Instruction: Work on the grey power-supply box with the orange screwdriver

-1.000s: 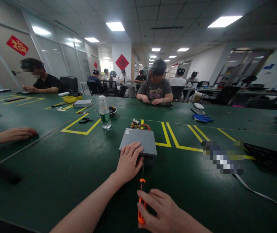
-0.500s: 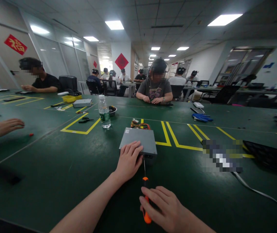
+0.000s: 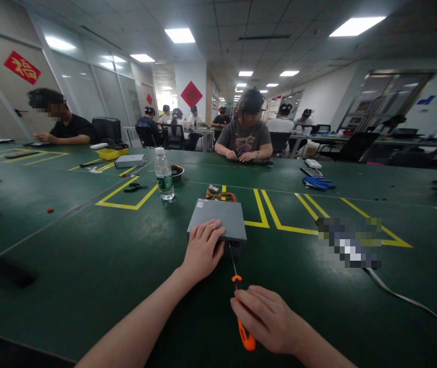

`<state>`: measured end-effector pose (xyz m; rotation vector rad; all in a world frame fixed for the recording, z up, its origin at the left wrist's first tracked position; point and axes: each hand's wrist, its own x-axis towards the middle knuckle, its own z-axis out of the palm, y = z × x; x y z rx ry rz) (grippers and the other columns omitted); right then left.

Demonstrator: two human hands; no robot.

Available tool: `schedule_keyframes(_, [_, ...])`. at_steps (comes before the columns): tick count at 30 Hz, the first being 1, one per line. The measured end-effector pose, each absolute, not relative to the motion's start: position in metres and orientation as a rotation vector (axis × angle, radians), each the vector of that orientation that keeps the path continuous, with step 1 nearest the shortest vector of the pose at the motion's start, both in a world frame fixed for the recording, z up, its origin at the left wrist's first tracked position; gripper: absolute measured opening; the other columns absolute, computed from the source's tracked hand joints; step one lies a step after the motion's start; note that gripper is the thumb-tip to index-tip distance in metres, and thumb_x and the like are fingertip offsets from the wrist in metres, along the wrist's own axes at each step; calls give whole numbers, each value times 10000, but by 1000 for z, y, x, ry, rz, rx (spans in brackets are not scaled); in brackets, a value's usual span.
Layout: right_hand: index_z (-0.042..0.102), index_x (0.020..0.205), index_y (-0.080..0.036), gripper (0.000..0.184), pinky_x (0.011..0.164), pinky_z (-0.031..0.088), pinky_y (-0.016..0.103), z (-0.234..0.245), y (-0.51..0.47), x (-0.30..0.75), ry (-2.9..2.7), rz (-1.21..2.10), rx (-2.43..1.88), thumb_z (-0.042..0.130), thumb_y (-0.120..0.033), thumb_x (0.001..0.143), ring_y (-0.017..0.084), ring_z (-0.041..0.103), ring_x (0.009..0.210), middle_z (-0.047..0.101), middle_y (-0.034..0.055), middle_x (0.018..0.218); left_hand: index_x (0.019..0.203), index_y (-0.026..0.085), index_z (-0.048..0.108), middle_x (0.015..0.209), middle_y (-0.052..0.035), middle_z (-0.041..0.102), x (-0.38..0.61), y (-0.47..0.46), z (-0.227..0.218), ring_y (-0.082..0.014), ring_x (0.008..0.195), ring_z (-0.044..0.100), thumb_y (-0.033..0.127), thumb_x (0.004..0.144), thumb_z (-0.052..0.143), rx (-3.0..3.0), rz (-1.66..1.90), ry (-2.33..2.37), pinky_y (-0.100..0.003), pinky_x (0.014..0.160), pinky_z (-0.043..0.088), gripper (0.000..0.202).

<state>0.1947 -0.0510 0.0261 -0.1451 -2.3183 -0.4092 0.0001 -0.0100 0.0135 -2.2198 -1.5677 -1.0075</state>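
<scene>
A grey metal computer power supply lies on the green table, its bundle of coloured cables at the far side. My left hand grips its near left edge, fingers over the top and thumb by the front face. In my right hand is a screwdriver with an orange and black handle, the fingers wrapped round it. The thin shaft points away from me, up to the power supply's front face near the socket. Its tip is too small to make out there.
A water bottle stands beyond the power supply to the left, with a metal bowl behind it. Blue gloves and a blurred item with a white cable lie to the right. A person works across the table.
The screwdriver's handle has swung to the right with my right hand, so the shaft now slants. My left hand stays on the power supply. Another person's hand at left has mostly withdrawn.
</scene>
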Motion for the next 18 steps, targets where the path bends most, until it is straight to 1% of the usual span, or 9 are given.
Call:
schedule_keyframes(5, [635,844,-104,314,664,491,244,31,-55,208,-2289,-402,-150,325,-91,890,116,586,663,647,70,773,1113,224,504,1249,-46,521,0,-11,15,-212,1191,420,230,841,470,-2245,-985,-1577,-402,969,311,275])
schedule_keyframes(11, [625,878,-110,292,707,485,251,28,-52,215,-2287,-408,-216,334,-88,897,120,603,719,656,73,802,1104,234,512,1236,-49,531,0,-10,14,-214,1181,432,230,835,476,-2233,-986,-1571,-401,959,320,271])
schedule_keyframes(18, [614,900,-90,241,680,496,264,22,-48,215,-2314,-373,-223,374,-91,883,136,597,715,643,94,815,1105,233,511,1240,-49,530,1,-11,16,-216,1183,429,223,834,475,-2239,-988,-1578,-406,961,314,274])
